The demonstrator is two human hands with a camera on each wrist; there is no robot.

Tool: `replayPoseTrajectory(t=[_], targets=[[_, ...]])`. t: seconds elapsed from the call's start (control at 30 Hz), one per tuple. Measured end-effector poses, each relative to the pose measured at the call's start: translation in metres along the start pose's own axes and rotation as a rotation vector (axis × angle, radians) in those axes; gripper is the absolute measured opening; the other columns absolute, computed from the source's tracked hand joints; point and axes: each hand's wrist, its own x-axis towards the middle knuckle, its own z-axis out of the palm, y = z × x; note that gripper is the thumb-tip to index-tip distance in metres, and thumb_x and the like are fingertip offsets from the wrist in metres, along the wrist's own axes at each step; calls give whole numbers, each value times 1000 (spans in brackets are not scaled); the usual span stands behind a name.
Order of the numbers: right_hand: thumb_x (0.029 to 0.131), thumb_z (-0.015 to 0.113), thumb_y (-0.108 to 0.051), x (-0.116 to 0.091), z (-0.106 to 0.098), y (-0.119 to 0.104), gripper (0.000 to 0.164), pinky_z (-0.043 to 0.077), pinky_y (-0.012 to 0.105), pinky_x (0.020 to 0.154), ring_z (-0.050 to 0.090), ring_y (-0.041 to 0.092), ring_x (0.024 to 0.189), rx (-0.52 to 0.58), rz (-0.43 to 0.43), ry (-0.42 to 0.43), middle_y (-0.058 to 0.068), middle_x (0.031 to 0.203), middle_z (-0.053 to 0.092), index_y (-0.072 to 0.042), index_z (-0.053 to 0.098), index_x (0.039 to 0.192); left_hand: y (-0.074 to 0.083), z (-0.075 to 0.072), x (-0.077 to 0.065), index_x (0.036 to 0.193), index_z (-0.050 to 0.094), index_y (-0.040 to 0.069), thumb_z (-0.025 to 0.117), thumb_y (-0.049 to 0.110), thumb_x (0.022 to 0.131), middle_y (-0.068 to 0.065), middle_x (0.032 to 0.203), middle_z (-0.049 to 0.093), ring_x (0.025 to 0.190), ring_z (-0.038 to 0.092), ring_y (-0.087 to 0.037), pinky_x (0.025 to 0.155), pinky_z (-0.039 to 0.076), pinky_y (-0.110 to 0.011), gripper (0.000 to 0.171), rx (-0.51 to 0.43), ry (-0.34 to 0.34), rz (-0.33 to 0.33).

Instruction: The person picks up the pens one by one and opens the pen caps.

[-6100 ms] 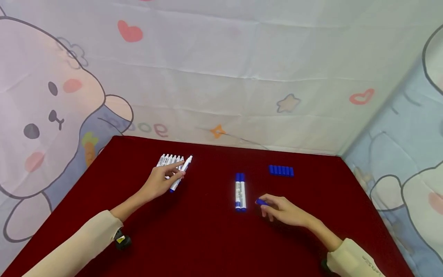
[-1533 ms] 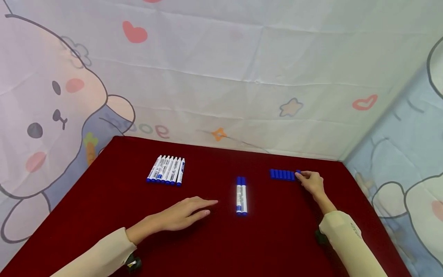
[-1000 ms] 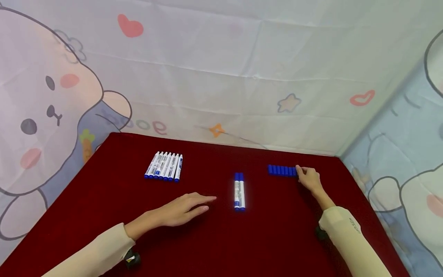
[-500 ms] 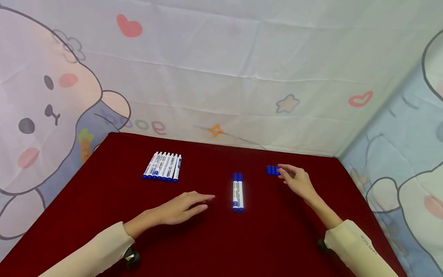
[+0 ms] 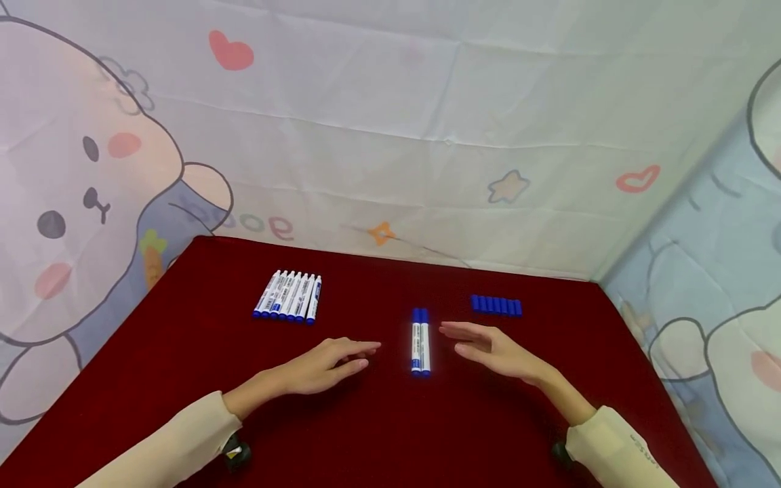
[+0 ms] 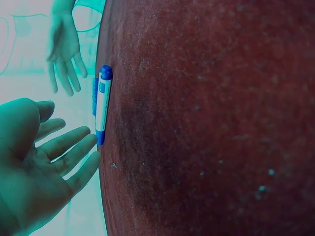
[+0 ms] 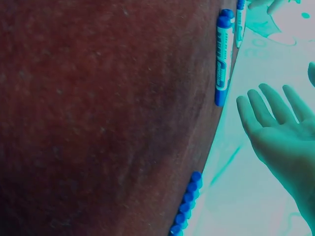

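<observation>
Two capped white markers (image 5: 421,346) with blue caps lie side by side mid-table in the head view. My left hand (image 5: 320,366) is to their left, fingers extended and holding nothing. On their right my right hand (image 5: 494,349) hovers with its fingers loosely straight, also holding nothing. Beyond the right hand sits a row of several blue marker caps (image 5: 496,306). At the back left, several uncapped white markers (image 5: 288,297) lie in a row, their blue ends toward me. The right wrist view shows the right palm (image 7: 285,132) with its fingers spread.
A dark red cloth (image 5: 366,427) covers the table. Behind it and to the right hang pale curtains (image 5: 378,135) with cartoon prints. A small black device (image 5: 236,453) is strapped at the left cuff.
An uncapped marker was laid with the row at left, and the cap joined the row of caps. The right hand then let go and drew back left toward the capped pair; lately the left stays put.
</observation>
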Motion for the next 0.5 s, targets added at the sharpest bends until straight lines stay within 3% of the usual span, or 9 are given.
replayPoseTrajectory(t=[0.17, 0.3, 0.4, 0.5], targets=[[106, 55, -18, -4, 3, 5, 53, 48, 21, 107, 40, 45, 146, 7, 1, -31, 22, 158, 43, -3, 40, 155, 0, 0, 9, 152, 45, 0, 44, 22, 111, -22, 143, 60, 124, 64, -32, 102, 53, -50, 46, -9, 19, 12], [106, 57, -17, -7, 4, 9, 51, 49, 22, 107, 42, 47, 144, -7, 10, -31, 23, 157, 45, -4, 44, 153, -2, 3, 23, 150, 48, -1, 48, 18, 109, -23, 136, 65, 114, 68, -30, 95, 56, -46, 45, 32, 82, -1], [105, 57, -18, -6, 4, 11, 49, 50, 23, 106, 44, 47, 143, -14, 19, -29, 22, 156, 47, -5, 47, 152, -4, 5, 37, 147, 50, -3, 54, 13, 106, -24, 129, 68, 106, 70, -31, 87, 59, -39, 44, 18, 154, -69], [105, 57, -19, -3, 3, 11, 48, 51, 24, 106, 45, 46, 143, -20, 21, -27, 21, 156, 48, -7, 49, 151, -5, 7, 51, 145, 52, -3, 56, 10, 103, -24, 126, 70, 103, 71, -31, 80, 59, -32, 44, -88, 209, -213]])
